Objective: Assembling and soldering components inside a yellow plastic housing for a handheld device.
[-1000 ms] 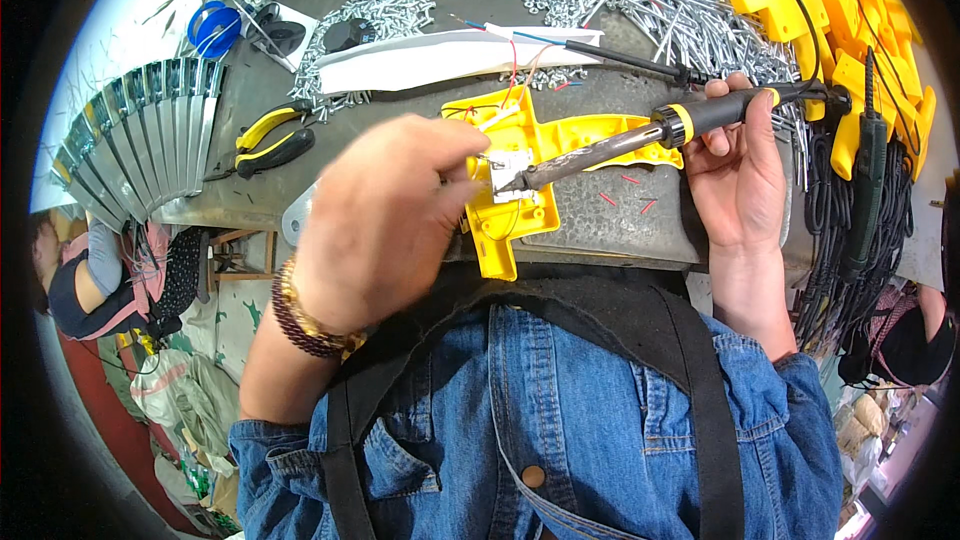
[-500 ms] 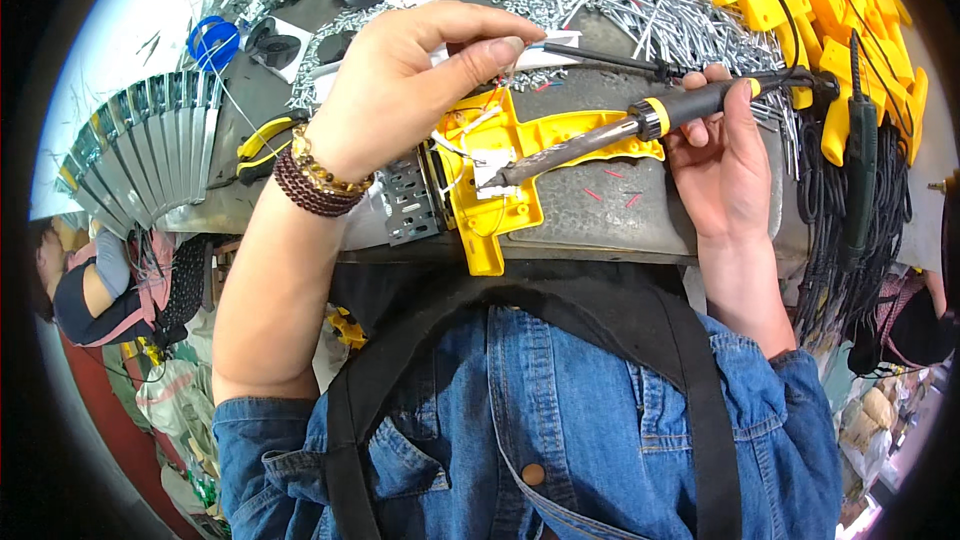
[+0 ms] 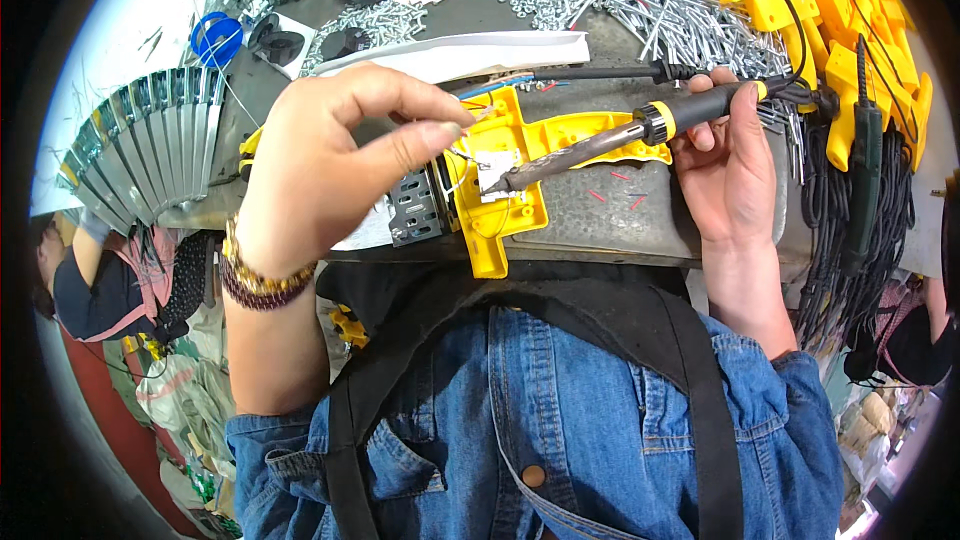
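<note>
My right hand (image 3: 735,175) grips a soldering iron (image 3: 712,108) with a black and yellow handle. The iron's tip rests at a small white part (image 3: 496,168) inside an open yellow plastic housing half (image 3: 488,252). Above the housing, thumb and forefinger of my left hand (image 3: 325,160) pinch the end of a thin light wire (image 3: 477,120). A black power cable (image 3: 600,72) lies behind the housing, its stripped blue and brown leads reaching toward my left fingers. Against the housing's left side sits a slotted metal plate (image 3: 415,212).
Fanned metal strips (image 3: 150,155) lie at left, near a blue spool (image 3: 215,40). Screws (image 3: 670,15) and small nuts heap at the back. Yellow housings (image 3: 765,0) pile at right, above hanging black cables (image 3: 880,220) and a dark green-handled tool (image 3: 862,175). Another person sits at far left.
My left hand has let go of the black cable's end and moved left and nearer, now pinching a thin wire. The cable lies behind the housing. The soldering iron has barely moved.
</note>
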Action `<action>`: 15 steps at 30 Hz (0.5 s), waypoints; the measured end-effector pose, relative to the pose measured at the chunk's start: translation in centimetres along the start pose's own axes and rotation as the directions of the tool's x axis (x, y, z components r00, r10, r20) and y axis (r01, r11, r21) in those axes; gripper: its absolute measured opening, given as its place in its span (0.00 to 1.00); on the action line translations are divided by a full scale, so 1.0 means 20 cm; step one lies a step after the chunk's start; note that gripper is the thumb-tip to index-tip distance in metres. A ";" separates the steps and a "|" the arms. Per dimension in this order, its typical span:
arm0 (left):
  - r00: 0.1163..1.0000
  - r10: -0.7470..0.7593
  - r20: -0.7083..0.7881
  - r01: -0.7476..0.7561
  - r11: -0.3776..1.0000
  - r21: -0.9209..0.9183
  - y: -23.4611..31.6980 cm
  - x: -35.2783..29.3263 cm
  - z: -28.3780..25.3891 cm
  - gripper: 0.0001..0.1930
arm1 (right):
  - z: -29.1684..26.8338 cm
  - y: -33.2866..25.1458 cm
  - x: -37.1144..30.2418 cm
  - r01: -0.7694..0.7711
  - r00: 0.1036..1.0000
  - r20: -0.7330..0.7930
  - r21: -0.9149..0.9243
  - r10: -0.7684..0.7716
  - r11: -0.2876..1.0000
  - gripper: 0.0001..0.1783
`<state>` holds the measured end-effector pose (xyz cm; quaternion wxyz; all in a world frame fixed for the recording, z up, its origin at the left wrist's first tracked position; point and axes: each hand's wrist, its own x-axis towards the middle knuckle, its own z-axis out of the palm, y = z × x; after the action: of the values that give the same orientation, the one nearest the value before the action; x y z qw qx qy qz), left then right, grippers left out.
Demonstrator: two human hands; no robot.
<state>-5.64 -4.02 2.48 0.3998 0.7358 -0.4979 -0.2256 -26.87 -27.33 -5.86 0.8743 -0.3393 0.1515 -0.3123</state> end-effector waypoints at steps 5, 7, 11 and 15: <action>0.993 0.104 -0.060 -0.097 0.989 0.114 0.06 -0.07 0.05 0.06 | 0.00 0.01 0.00 -0.012 1.000 0.024 0.011 0.012 1.000 0.20; 0.989 0.131 -0.073 -0.122 0.986 0.115 0.05 -0.09 0.07 0.07 | 0.00 0.00 -0.01 -0.005 1.000 -0.008 0.004 0.005 1.000 0.20; 0.983 0.151 -0.101 -0.128 0.970 0.204 0.04 -0.12 0.10 0.07 | 0.01 -0.01 -0.01 0.003 1.000 0.004 0.001 -0.003 1.000 0.20; 0.983 0.137 -0.123 -0.109 0.972 0.210 0.04 -0.12 0.12 0.07 | 0.01 -0.01 -0.01 0.000 1.000 0.016 0.009 0.000 1.000 0.19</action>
<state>-8.73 -2.88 1.59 0.3692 0.7540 -0.5345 -0.0977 -26.99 -27.18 -5.67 0.8770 -0.3378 0.1429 -0.3104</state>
